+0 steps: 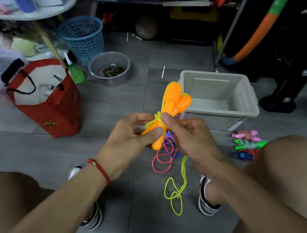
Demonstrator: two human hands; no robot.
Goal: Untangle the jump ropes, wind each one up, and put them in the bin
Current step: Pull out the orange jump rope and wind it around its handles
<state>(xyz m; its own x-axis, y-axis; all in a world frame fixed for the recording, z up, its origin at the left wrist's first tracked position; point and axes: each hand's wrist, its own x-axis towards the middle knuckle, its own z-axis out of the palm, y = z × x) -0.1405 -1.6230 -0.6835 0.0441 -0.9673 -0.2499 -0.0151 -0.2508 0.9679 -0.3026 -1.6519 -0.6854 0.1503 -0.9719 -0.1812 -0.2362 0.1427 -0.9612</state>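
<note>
Floor tiles (119,101), grey, carry everything in view. Largest on them is the red bag (53,108) toward the far left, standing open with black handles. The pale bin (249,101) stands right of centre, open and tilted slightly toward the camera, with nothing visible inside. Behind the bag, a blue mesh basket (83,37) stands near the far edge of the floor, and a grey bowl (109,68) sits just in front of it with a green bottle (75,72) beside it.

Both hands meet in the middle, above the floor. The left hand (130,137), with a red bracelet (100,170) on its wrist, grips the lower part of two orange handles (174,103), thumb curled over them. The right hand (189,139) pinches the yellow-green cord (176,190) where it wraps around the handles' narrow middle, thumb pressed on the wraps. The rest of that cord hangs down and lies in loose loops on the floor between the two shoes.

Below the hands a pink cord (161,161) and a blue cord (171,149) lie in tangled loops. Three wound ropes rest near the bin's near right corner, beside the right knee: pink-handled rope (247,135), green-handled rope (251,145), and blue-handled rope (244,156), stacked close together.
</note>
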